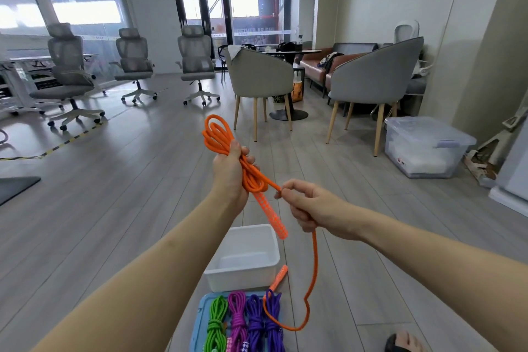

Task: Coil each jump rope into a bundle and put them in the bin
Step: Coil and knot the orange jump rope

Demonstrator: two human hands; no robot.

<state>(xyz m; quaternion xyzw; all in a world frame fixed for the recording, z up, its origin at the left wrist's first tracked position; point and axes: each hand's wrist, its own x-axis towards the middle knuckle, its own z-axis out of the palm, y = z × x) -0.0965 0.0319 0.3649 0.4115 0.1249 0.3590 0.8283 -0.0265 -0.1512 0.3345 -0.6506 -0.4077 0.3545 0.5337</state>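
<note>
From the head view, our left hand grips the looped bundle of the bright orange cord jump rope, fingers curled round it, one perforated orange handle hanging below the fist. Our right hand pinches the free strand just beside the bundle; that strand drops past the wrist, curls across the grey plank floor and ends at the second orange handle, which lies against the near right corner of the white rectangular plastic bin. The bin stands below our hands, touching the light blue tray holding green, magenta and two purple coiled ropes. Bare floor stretches left of the bin.
</note>
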